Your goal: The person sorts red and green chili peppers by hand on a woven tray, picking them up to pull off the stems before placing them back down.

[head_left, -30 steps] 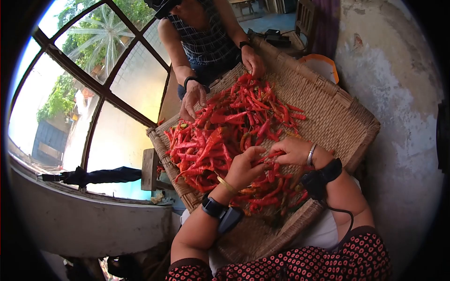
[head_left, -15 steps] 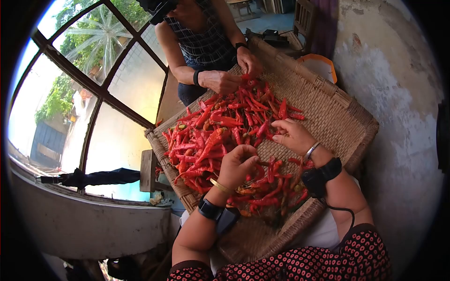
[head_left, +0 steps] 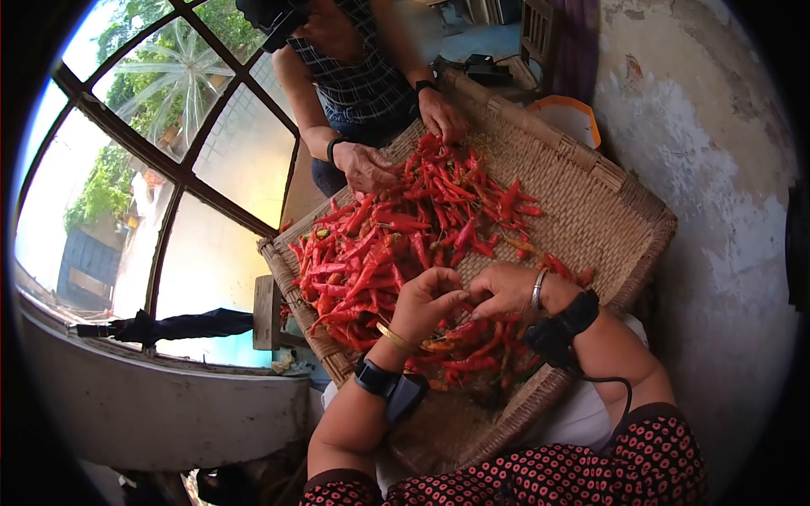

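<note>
The red chillies [head_left: 405,228] lie heaped across the left and middle of a woven tray [head_left: 582,202], and its right part shows bare weave. At the near edge of the heap the left hand [head_left: 426,302] and the right hand [head_left: 509,289] meet fingertip to fingertip just above the chillies. Both are curled inward, but I cannot tell whether either pinches a chilli. Each wrist carries a black strapped device, with a gold bangle [head_left: 390,336] on the left and a silver bangle [head_left: 537,288] on the right.

Across the tray sits a co-worker in a checked top. 1 of their hands [head_left: 367,166] rests on the far left of the heap and the other [head_left: 443,114] at its far end.

A rough, patchy plastered wall [head_left: 717,169] rises on the right. On the left an arched window [head_left: 169,152] shows greenery outside. A folded black umbrella [head_left: 181,325] lies on its sill. An orange-rimmed bowl [head_left: 574,118] sits just beyond the tray's far corner.
</note>
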{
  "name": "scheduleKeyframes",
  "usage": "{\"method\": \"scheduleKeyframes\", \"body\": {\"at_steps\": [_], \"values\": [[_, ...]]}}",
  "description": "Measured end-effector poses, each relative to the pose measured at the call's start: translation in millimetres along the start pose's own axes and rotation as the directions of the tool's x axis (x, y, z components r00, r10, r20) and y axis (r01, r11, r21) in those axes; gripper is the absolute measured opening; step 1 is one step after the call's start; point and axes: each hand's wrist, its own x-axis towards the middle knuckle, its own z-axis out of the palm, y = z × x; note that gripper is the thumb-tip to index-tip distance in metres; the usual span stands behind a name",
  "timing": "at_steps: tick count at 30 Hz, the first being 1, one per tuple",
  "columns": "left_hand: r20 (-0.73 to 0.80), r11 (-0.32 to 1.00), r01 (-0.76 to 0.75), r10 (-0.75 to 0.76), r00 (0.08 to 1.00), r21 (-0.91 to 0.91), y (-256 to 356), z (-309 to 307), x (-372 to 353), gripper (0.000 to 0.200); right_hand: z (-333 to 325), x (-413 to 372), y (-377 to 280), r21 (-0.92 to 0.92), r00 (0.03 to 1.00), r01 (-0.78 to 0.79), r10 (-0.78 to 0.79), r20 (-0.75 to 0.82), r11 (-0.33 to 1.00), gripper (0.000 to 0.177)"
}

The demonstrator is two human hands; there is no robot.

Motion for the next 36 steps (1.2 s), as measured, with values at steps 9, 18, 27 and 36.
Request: {"method": "scheduleKeyframes", "body": {"at_steps": [9, 18, 27, 36], "values": [[-0.148, 0.995, 0.061, -0.050, 0.988, 0.072, 6.5, -18.1, 0.4, 0.016, -23.8, -7.1, 5.6, 0.057, 0.879, -0.164, 0.172, -0.446, 0.985, 0.023], [-0.169, 0.999, 0.044, -0.040, 0.985, 0.016, 5.3, -15.4, 3.3, 0.012, -15.5, -1.1, 6.6, 0.153, 0.872, -0.052, 0.120, -0.475, 0.987, 0.039], [-0.034, 0.998, 0.019, -0.021, 0.999, -0.057, -9.6, -8.5, 5.2, 0.021, -5.7, 0.3, -0.1, -0.049, 0.996, -0.081, 0.078, -0.047, 0.996, 0.021], [0.158, 0.334, -0.221, 0.203, 0.966, 0.916, -23.7, 3.5, 4.5, 0.025, -26.4, -1.9, 16.8, 0.427, 0.666, -0.177, 0.427, -0.611, 0.887, 0.028]]}}
